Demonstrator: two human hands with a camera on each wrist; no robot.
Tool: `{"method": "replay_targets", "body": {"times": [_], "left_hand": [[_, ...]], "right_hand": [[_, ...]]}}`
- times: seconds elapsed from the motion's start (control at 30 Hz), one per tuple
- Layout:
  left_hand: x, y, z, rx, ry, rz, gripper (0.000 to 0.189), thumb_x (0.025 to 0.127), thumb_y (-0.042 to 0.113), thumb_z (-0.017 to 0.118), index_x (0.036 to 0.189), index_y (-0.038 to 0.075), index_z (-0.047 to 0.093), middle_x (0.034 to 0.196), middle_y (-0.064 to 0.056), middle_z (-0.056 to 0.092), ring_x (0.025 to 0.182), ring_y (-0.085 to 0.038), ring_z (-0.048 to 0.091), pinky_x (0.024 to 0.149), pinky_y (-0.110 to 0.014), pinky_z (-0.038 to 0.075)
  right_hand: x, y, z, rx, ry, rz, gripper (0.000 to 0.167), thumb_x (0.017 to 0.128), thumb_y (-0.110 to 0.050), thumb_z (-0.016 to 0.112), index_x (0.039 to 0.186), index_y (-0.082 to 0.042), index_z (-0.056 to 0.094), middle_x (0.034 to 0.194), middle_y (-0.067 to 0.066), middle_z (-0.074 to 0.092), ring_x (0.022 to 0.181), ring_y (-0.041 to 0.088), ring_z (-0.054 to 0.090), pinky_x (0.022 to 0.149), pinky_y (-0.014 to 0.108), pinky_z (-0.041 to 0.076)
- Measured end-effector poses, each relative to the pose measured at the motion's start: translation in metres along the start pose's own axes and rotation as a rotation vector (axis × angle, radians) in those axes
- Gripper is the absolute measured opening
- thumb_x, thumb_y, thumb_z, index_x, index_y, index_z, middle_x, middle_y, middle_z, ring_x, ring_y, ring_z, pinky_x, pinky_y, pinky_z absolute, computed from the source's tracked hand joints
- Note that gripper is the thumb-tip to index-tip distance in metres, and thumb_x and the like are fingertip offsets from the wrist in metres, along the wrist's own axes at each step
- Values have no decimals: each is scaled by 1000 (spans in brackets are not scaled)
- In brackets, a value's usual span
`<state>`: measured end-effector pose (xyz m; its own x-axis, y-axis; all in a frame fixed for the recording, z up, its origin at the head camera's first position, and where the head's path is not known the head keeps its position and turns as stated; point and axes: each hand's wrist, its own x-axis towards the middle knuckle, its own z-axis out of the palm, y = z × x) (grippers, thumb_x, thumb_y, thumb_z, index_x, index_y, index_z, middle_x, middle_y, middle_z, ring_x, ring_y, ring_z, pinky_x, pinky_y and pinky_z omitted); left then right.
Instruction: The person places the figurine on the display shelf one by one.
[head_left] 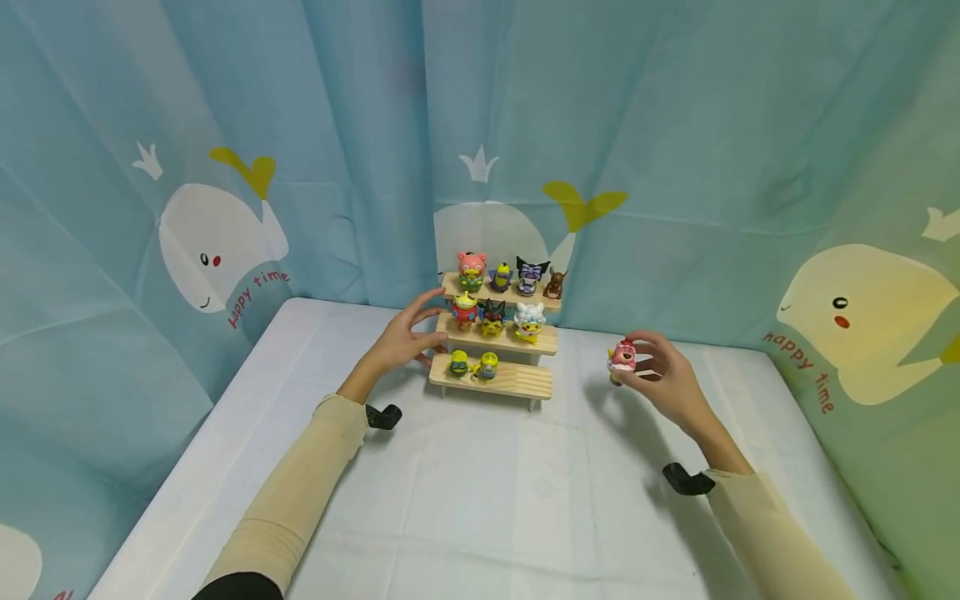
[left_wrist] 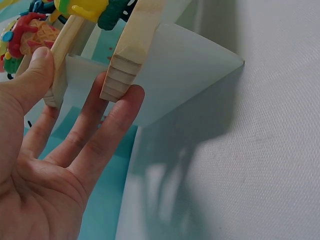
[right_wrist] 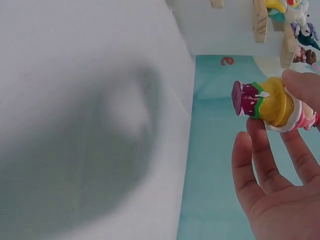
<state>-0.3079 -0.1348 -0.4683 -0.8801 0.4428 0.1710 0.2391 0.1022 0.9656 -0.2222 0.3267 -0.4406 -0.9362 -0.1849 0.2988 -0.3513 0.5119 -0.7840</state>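
My left hand spreads its fingers at the left end of a three-tier wooden display stand. In the left wrist view, its thumb and fingertips touch the ends of the wooden boards. Off the stand's right side, my right hand holds a pink bear figurine between thumb and fingers, above the white table. The right wrist view shows the figurine's yellow waffle cone and purple base. The two yellow figurines on the bottom tier are a green-marked one and a goggled one.
The middle tier bears an alien figurine, a black-eared one and a white fluffy one. Several more figurines, including a pink one, line the top tier. Behind the white table hangs a blue whale-print curtain.
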Motion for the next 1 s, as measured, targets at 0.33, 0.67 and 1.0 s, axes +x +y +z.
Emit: {"method": "replay_targets", "body": {"times": [0.33,0.67,1.0], "left_hand": [[0,0,-1,-26,-11,-14,80,101,13,69,164,35,25,164,-20,31,102,-51,69,68,-76,51],[-1,2,1,1,-2,-10,77,100,20,70,161,41,29,163,-19,34,98,-45,72,67,-71,55],[-2,7,1,1,-5,-16,77,101,15,69,163,36,28,162,-22,34,100,-47,71,67,-71,55]], "right_hand": [[-7,-14,7,44,0,-20,57,91,-3,79,141,-8,52,127,23,63,93,19,71,74,21,59],[-5,-32,27,69,-11,-69,58,88,3,79,138,-4,51,126,22,64,95,12,68,80,20,59],[-4,-88,55,48,-19,-118,53,86,10,78,132,5,52,120,23,64,95,32,67,81,34,61]]}}
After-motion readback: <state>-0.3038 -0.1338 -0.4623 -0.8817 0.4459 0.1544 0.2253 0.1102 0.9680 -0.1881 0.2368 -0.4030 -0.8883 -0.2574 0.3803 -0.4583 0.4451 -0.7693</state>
